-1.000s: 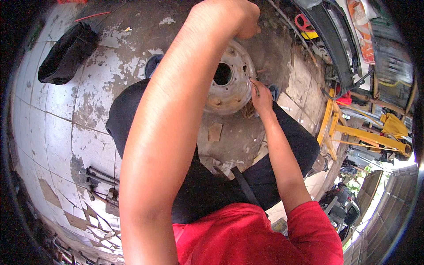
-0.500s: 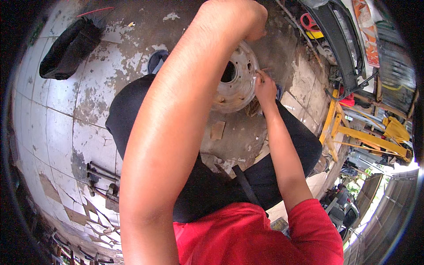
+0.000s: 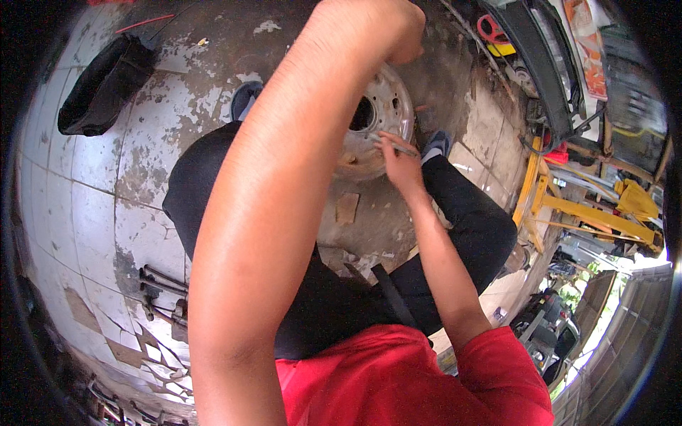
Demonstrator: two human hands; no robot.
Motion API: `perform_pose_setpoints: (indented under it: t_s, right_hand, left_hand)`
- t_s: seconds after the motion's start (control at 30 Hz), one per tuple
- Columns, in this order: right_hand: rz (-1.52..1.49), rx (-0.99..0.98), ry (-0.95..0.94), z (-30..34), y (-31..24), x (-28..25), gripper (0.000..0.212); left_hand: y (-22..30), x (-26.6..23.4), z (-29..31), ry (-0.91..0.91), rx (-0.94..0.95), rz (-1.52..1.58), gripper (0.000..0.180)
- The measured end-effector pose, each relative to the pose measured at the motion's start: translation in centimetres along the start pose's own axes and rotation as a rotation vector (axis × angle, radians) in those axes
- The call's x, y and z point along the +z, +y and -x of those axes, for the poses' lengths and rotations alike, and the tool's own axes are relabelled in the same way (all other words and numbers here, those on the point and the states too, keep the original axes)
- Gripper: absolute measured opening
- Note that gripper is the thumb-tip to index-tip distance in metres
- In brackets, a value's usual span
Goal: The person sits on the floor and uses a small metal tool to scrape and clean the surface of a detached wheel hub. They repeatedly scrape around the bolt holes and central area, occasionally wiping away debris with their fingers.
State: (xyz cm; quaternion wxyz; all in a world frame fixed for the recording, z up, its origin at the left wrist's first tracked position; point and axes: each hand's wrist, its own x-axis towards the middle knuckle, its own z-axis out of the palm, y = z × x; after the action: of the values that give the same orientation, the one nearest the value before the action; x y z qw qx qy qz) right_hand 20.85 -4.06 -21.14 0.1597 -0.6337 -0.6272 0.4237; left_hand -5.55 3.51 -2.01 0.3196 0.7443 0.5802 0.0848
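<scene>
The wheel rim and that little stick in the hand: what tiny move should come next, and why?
Probably slide the thin tool a little further along the wheel rim. The right hand pinches it with its tip on the rim's face, while the left hand grips the rim's top edge, steadying it, so the rim looks ready for more work.

I see one sign, a long orange and white printed banner [image 3: 584, 42], leaning at the upper right beyond my workshop floor.
</scene>
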Motion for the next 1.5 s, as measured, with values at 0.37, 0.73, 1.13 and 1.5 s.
perform_pose_setpoints:
  t_s: [0.37,0.73,1.13,1.5]
  right_hand:
    - [0.058,-0.084,-0.264,2.0,-3.1,3.8,0.02]
    - [0.089,-0.233,-0.182,1.4,-4.0,5.2,0.02]
    - [0.364,-0.378,-0.166,0.3,-4.1,5.2,0.024]
    - [0.412,-0.409,-0.298,-1.6,-4.6,5.5,0.025]
  left_hand:
    - [0.3,0.5,-0.9,-0.032,0.007,-0.072,0.037]
    - [0.6,0.4,-0.6,-0.053,-0.022,-0.057,0.036]
    - [0.6,0.2,-0.7,-0.08,0.01,-0.056,0.036]
    - [0.7,0.1,-0.6,-0.085,-0.001,-0.035,0.035]
